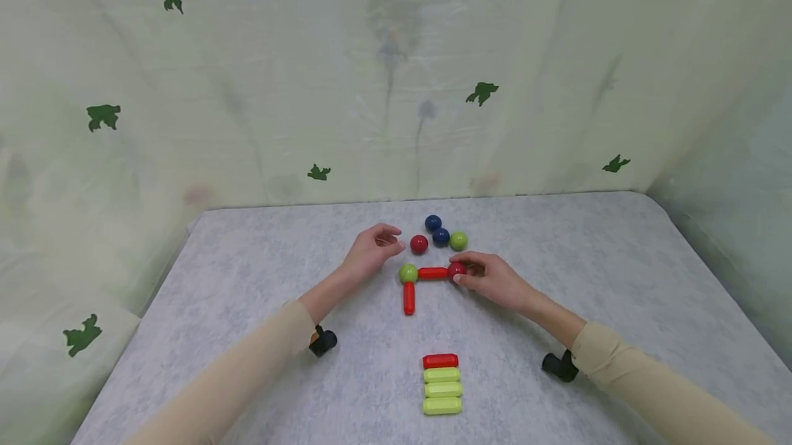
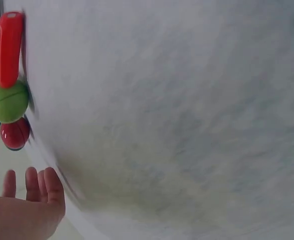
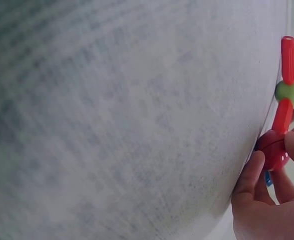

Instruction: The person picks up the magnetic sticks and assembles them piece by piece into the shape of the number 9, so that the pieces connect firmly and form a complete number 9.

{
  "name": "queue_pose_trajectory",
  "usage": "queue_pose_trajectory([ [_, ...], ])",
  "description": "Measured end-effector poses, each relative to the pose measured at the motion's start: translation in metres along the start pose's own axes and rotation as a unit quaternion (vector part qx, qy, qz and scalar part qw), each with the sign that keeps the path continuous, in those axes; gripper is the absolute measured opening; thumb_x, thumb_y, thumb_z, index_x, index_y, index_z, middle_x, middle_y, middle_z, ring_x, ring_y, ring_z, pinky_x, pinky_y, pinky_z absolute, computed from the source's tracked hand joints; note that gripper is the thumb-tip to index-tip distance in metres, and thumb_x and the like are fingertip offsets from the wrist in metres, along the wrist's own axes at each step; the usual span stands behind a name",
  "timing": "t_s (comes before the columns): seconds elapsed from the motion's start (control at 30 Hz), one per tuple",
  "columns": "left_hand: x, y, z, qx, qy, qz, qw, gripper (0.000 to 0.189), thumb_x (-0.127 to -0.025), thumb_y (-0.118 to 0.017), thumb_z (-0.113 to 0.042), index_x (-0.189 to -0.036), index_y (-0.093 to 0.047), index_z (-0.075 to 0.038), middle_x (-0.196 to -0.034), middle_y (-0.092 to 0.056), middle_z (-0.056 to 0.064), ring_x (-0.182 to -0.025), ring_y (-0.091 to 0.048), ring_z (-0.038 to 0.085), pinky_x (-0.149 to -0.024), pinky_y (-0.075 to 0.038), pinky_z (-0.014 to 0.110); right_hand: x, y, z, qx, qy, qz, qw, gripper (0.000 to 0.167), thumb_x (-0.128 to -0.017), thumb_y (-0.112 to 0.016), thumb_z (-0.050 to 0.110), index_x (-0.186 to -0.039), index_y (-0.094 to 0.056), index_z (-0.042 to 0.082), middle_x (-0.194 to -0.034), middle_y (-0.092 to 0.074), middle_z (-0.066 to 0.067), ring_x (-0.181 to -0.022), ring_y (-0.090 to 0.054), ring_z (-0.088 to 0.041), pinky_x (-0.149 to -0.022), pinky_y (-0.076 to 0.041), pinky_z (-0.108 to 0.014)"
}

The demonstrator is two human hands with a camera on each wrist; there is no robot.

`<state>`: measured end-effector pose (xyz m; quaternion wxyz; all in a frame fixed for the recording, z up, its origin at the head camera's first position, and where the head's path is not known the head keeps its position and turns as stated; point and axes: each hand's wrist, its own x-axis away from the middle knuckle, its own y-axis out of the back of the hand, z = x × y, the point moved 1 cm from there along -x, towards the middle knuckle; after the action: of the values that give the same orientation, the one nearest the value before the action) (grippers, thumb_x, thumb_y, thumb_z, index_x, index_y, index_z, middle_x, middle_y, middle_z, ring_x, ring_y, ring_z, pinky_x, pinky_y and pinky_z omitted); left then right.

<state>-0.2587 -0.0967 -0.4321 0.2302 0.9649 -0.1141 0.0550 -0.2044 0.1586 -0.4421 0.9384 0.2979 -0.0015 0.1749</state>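
Note:
My right hand [image 1: 495, 280] pinches a red ball [image 1: 456, 271] between thumb and fingers. That ball sits at the right end of a red rod [image 1: 432, 273], whose left end meets a green ball [image 1: 408, 274]. From the green ball a second red rod [image 1: 409, 298] points toward me, making an L shape on the table. In the right wrist view, my fingertips curl round the red ball [image 3: 273, 150]. My left hand [image 1: 371, 250] is just up and left of the green ball, holding nothing, its fingers loosely bent; in the left wrist view it is apart from the pieces.
Behind the L lie a loose red ball [image 1: 419, 245], two blue balls [image 1: 433, 223] and another green ball [image 1: 458, 241]. Nearer me, a red rod [image 1: 441, 361] and three yellow-green rods [image 1: 442, 389] are stacked in a column. A leaf-print curtain [image 1: 396, 87] hangs behind the table [image 1: 247, 376].

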Motion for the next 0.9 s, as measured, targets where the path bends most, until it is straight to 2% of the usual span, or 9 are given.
queue_pose_trajectory([
  [0.13, -0.012, -0.005, -0.007, -0.020, -0.022, 0.027, 0.9992, 0.038, -0.093, -0.069, -0.022, -0.127, -0.060, -0.009, -0.117, -0.061, 0.007, -0.107, -0.057, 0.025, -0.088, -0.050, 0.039, 0.000, 0.001, 0.000, 0.000, -0.003, -0.002, 1.0000, 0.039, -0.093, -0.068, 0.014, -0.131, -0.061, 0.008, -0.104, -0.062, -0.005, -0.091, -0.054, -0.022, -0.073, -0.049, -0.032],
  [0.3, -0.021, -0.013, -0.010, -0.005, -0.017, 0.060, 0.9980, 0.040, -0.092, -0.069, -0.019, -0.130, -0.061, -0.010, -0.118, -0.062, 0.008, -0.111, -0.056, 0.027, -0.090, -0.049, 0.040, 0.000, 0.000, -0.001, 0.001, -0.003, 0.001, 1.0000, 0.039, -0.093, -0.068, 0.015, -0.131, -0.061, 0.008, -0.105, -0.062, -0.005, -0.092, -0.054, -0.022, -0.075, -0.048, -0.032],
  [0.47, -0.025, -0.019, -0.008, -0.026, -0.036, 0.068, 0.9967, 0.038, -0.091, -0.070, -0.015, -0.128, -0.064, -0.010, -0.116, -0.063, 0.007, -0.107, -0.056, 0.026, -0.087, -0.048, 0.035, 0.000, 0.000, -0.001, -0.001, 0.000, 0.003, 1.0000, 0.039, -0.094, -0.068, 0.016, -0.131, -0.061, 0.008, -0.105, -0.062, -0.004, -0.092, -0.054, -0.022, -0.075, -0.048, -0.033],
  [0.63, -0.023, -0.022, -0.005, -0.038, -0.044, 0.058, 0.9966, 0.034, -0.092, -0.069, -0.012, -0.126, -0.065, -0.009, -0.113, -0.063, 0.006, -0.103, -0.056, 0.024, -0.083, -0.050, 0.032, 0.001, 0.000, -0.001, 0.001, 0.006, 0.003, 1.0000, 0.038, -0.094, -0.067, 0.016, -0.131, -0.061, 0.007, -0.104, -0.062, -0.004, -0.092, -0.054, -0.022, -0.075, -0.048, -0.033],
  [0.9, -0.008, -0.010, 0.000, -0.016, -0.028, -0.001, 0.9995, 0.031, -0.094, -0.068, -0.015, -0.124, -0.065, -0.009, -0.115, -0.062, 0.009, -0.099, -0.058, 0.024, -0.076, -0.051, 0.030, 0.000, 0.001, -0.001, 0.002, 0.007, 0.001, 1.0000, 0.037, -0.093, -0.067, 0.014, -0.130, -0.061, 0.007, -0.103, -0.062, -0.005, -0.091, -0.054, -0.022, -0.074, -0.048, -0.033],
])
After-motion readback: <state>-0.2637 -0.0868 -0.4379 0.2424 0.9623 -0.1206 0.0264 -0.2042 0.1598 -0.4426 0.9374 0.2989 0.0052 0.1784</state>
